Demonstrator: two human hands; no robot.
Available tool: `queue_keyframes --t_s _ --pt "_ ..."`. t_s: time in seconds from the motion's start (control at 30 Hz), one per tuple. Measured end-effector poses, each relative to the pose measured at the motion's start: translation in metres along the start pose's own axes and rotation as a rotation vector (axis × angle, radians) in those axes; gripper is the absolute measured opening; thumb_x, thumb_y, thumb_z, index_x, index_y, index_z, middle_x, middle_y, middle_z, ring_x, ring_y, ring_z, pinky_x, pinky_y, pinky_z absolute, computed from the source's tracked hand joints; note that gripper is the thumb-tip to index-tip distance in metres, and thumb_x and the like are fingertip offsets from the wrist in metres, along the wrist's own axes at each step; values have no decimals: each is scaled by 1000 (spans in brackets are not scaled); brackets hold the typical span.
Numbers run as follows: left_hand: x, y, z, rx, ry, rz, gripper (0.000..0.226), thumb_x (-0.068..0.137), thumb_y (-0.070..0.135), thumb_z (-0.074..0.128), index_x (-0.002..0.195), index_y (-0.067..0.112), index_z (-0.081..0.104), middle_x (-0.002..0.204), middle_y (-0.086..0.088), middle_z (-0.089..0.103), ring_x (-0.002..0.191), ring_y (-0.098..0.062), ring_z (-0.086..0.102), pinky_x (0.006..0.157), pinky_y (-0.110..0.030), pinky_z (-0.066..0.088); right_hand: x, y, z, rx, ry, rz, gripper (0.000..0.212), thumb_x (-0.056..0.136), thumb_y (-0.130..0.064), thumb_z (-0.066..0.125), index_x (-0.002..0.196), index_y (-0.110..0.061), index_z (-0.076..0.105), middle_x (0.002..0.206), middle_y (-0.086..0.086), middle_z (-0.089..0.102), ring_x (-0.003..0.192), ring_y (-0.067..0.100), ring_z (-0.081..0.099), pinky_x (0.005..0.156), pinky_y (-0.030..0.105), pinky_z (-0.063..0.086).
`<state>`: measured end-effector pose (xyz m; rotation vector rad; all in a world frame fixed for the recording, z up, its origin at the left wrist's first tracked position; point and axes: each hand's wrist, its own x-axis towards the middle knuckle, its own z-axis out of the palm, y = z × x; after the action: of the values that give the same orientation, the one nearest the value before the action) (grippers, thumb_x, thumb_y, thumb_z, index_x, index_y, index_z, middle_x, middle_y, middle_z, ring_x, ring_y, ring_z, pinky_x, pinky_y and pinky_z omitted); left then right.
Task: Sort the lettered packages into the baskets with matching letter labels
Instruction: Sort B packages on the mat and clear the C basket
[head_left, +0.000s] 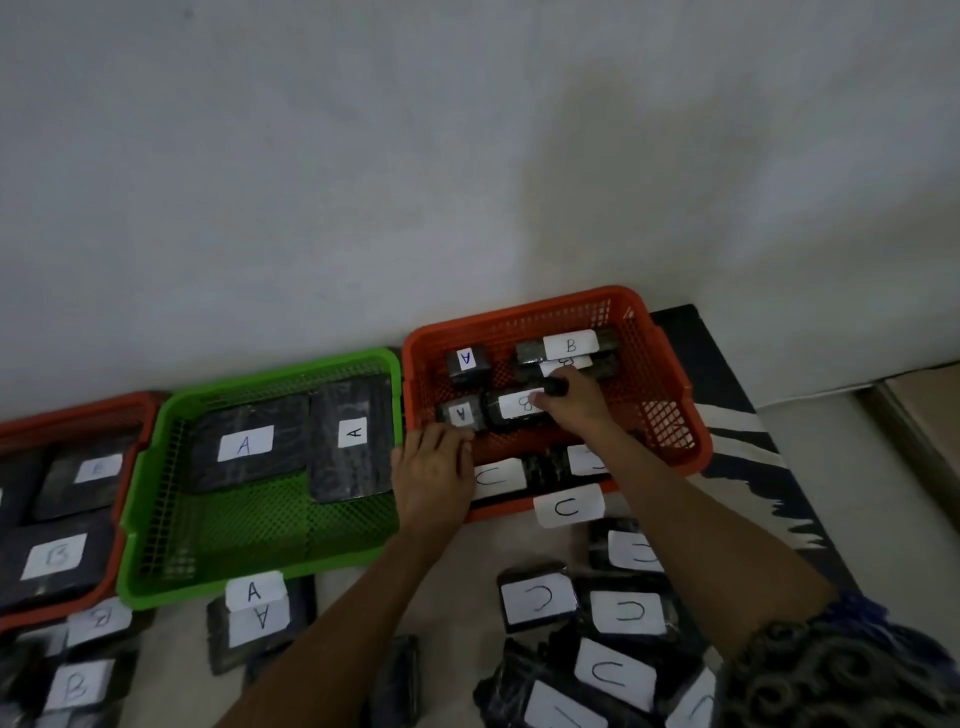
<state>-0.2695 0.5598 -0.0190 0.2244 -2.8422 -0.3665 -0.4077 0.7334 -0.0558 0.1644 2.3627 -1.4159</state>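
The right orange basket (670, 364) carries a C label (569, 506) on its front. Inside lie two small A packages (467, 361) (461, 413), B packages (570, 345) and C packages (498, 475). My right hand (576, 402) is closed on the right end of a dark B package (519, 405) in the basket's middle. Resting flat on the basket's left rim is my left hand (431, 478), fingertips touching the nearer A package and gripping nothing. The green basket (171, 519), labelled A (253, 592), holds two A packages (245, 444).
A left orange basket (130, 447) holds B packages (54, 556). Loose packages lie on the floor in front: B ones (78, 686) at left, an A one (260, 621) in the middle, several C ones (618, 616) at right. A wall stands right behind the baskets.
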Motion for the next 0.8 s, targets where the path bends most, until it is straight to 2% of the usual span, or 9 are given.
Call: queue_keyframes --t_s 0.1,0.17,0.27,0.33,0.43,0.6,0.67,0.73,0.8 --pt "1 7 3 3 27 -56 12 90 22 61 99 19 68 101 -1 65 93 -26 57 73 -36 37 -2 0 -7 180 -32 48 23 86 -18 72 104 -13 58 106 7 61 90 19 57 67 28 49" --pt "0 12 4 -39 31 -122 23 94 35 53 107 20 65 105 0 65 97 -25 57 78 -37 35 -6 -3 -18 283 -57 67 21 87 -20 70 105 -15 60 107 3 61 90 17 58 64 28 49" --pt "4 26 5 -91 11 -268 59 91 61 31 127 21 56 114 -2 66 108 -24 54 89 -38 31 -13 -7 -30 334 -165 38 21 86 -23 71 105 -19 65 114 4 64 104 21 60 84 36 52" --pt "6 32 6 -113 26 -313 69 87 69 25 131 24 54 106 -7 69 105 -26 56 93 -40 29 -17 -10 -32 317 -263 -20 16 85 -25 71 101 -22 68 112 4 66 107 24 61 89 39 51" --pt "6 30 10 -113 28 -339 71 84 72 29 129 24 56 93 -11 67 96 -28 59 95 -40 26 -21 -19 -32 302 -357 -82 13 86 -26 71 98 -22 70 107 6 70 104 26 65 87 40 54" --pt "6 25 16 -202 71 -365 58 86 63 42 121 20 58 94 -7 68 94 -24 59 92 -32 22 -12 -21 -34 257 -417 -87 17 92 -32 63 103 -24 73 111 -2 70 110 18 63 95 33 50" --pt "6 26 16 -221 84 -360 53 86 58 45 122 22 58 92 -4 67 91 -21 58 84 -25 17 -8 -22 -34 172 -359 -87 18 97 -30 56 103 -24 72 107 -6 71 105 16 63 87 26 49" --pt "6 25 15 -246 93 -356 46 85 52 49 122 25 58 89 -1 65 88 -19 55 81 -24 15 -1 -20 -34 -38 -91 -185 15 97 -23 55 101 -20 69 99 -3 70 93 16 65 76 24 49" --pt "6 24 15 -293 104 -365 42 85 48 51 122 27 56 90 1 63 89 -18 52 82 -24 16 5 -13 -37 -322 214 -358 17 95 -14 54 108 -17 65 104 4 67 95 19 61 78 30 51"
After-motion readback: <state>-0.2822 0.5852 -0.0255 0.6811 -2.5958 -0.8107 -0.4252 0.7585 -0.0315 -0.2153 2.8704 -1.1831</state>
